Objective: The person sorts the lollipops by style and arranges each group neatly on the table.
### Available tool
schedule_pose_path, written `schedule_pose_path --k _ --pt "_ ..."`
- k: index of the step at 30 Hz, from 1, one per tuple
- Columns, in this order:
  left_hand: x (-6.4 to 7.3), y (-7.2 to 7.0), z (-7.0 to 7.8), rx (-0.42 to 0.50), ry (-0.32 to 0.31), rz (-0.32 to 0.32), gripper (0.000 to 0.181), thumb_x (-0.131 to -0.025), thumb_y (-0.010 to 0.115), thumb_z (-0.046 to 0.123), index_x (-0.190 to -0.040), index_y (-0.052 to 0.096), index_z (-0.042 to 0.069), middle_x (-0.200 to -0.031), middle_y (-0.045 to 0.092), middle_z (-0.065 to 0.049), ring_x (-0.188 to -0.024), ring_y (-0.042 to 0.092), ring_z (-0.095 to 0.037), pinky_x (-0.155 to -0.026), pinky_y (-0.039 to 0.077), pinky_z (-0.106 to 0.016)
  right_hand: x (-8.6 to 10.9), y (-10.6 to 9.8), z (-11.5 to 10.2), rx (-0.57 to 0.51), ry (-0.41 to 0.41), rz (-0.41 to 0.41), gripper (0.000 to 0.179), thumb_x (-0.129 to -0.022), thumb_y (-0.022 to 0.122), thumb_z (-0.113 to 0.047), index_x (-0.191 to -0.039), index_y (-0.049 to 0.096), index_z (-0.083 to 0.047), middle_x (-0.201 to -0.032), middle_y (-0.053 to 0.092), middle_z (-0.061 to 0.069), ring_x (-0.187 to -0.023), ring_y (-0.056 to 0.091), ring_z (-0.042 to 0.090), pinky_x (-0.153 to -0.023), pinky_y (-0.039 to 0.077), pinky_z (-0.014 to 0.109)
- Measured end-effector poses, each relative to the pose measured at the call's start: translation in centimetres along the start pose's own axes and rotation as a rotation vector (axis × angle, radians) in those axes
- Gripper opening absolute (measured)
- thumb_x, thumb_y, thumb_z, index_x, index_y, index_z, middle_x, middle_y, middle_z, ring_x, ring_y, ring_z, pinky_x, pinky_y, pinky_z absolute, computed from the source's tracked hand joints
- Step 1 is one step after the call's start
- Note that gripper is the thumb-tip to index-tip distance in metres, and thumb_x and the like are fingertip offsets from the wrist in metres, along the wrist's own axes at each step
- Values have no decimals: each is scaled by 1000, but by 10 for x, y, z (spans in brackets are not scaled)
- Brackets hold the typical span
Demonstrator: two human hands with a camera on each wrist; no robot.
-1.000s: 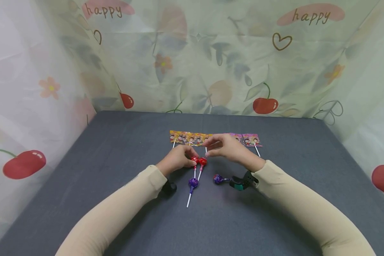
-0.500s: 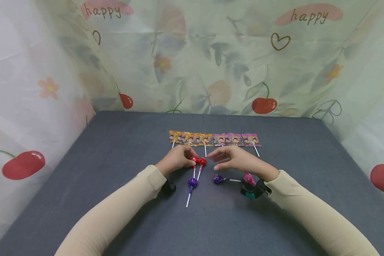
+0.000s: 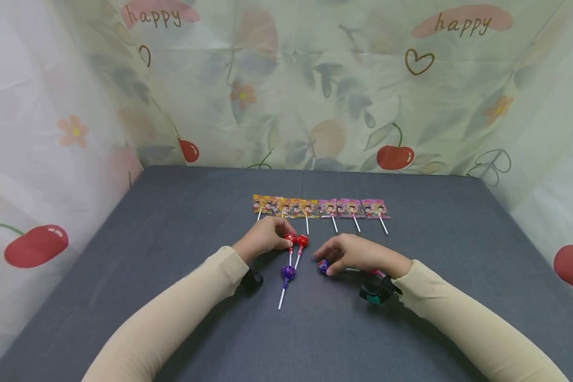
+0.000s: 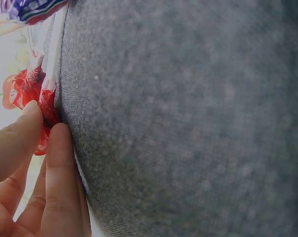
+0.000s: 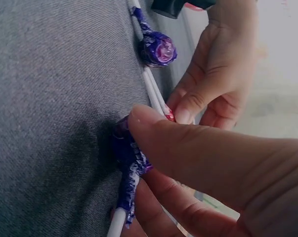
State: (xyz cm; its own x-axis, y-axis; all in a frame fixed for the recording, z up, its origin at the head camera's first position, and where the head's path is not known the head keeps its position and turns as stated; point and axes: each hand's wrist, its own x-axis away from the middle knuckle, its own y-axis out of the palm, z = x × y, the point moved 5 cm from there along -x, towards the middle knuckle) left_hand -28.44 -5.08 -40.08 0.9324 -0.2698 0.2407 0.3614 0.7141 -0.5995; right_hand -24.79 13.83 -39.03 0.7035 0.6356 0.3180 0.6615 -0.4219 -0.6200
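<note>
My left hand (image 3: 266, 237) pinches the head of one red-wrapped lollipop (image 3: 290, 237) between thumb and fingers. A second red lollipop (image 3: 303, 241) lies right beside it, and their white sticks point toward me. At the ends of those sticks lies a purple lollipop (image 3: 288, 272), its own stick also toward me. My right hand (image 3: 363, 252) has thumb and fingers on either side of another purple lollipop (image 5: 124, 153), whose stick points right. A pink lollipop (image 3: 376, 272) is mostly hidden under my right wrist.
Toward the back of the dark grey table (image 3: 196, 201) runs a row of flat lollipops, orange packets (image 3: 285, 207) on the left and purple-pink packets (image 3: 351, 207) on the right, sticks toward me. A printed curtain (image 3: 291, 106) encloses the table.
My right hand has come away from the orange packets, back toward me, and down onto the right purple lollipop. My left hand stays at the red lollipops.
</note>
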Motion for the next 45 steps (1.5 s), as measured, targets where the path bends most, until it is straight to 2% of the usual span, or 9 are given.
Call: schedule_pose_path --k 8,15,19,24,29,33,37,40,45 --pt "0 1 1 3 2 -7 17 -83 75 8 -99 71 11 -100 66 -5 -85 56 -17 -69 48 -26 -4 2 -1 91 13 -22 30 -82 76 -10 -111 73 -11 -96 72 -2 -80 62 8 -73 50 26" --pt "0 2 0 1 7 -1 17 -83 76 7 -99 71 11 -99 66 -5 -85 56 -17 -69 48 -26 -5 1 -5 107 22 -13 25 -83 76 -10 -108 73 -11 -90 70 -3 -76 59 9 -72 50 27" --pt "-1 1 0 8 3 0 17 -83 76 8 -99 72 11 -99 66 -5 -85 56 -17 -70 49 -26 -4 -6 -12 73 32 51 25 -84 76 -13 -108 73 -9 -98 72 0 -86 65 13 -78 53 31" --pt "-2 1 -1 22 -3 -4 16 -83 76 7 -98 72 11 -99 66 -6 -85 57 -18 -72 50 -28 0 -21 -22 2 15 177 29 -85 75 -17 -111 71 -6 -105 71 3 -94 67 19 -81 53 35" --pt "-2 1 0 11 5 -3 16 -82 76 7 -98 72 10 -98 67 -5 -85 57 -17 -71 49 -27 1 -32 -24 -102 6 310 30 -85 75 -19 -112 67 -8 -111 66 7 -95 67 19 -83 52 39" --pt "-1 0 0 6 8 -2 17 -82 76 8 -98 72 10 -98 68 -5 -85 57 -16 -70 48 -27 -2 -32 -20 -159 2 384 32 -86 74 -18 -114 65 -6 -114 64 12 -92 68 20 -84 52 41" --pt "-1 0 0 13 10 -3 17 -82 76 7 -98 72 10 -97 68 -5 -84 57 -16 -70 48 -26 -9 -27 -14 -116 12 428 28 -86 74 -15 -111 67 -5 -114 65 14 -89 68 20 -78 52 37" --pt "-1 0 0 16 14 -2 17 -81 77 7 -98 72 9 -97 68 -5 -84 57 -16 -70 48 -26 -16 -20 -9 -68 45 423 25 -86 74 -16 -108 68 -6 -111 66 13 -85 68 18 -73 52 34" --pt "0 0 1 18 8 -6 17 -82 76 6 -97 72 10 -97 68 -5 -85 57 -17 -71 49 -27 -24 -14 -3 -25 105 413 24 -85 76 -20 -104 69 -8 -106 68 10 -84 66 16 -74 52 34"
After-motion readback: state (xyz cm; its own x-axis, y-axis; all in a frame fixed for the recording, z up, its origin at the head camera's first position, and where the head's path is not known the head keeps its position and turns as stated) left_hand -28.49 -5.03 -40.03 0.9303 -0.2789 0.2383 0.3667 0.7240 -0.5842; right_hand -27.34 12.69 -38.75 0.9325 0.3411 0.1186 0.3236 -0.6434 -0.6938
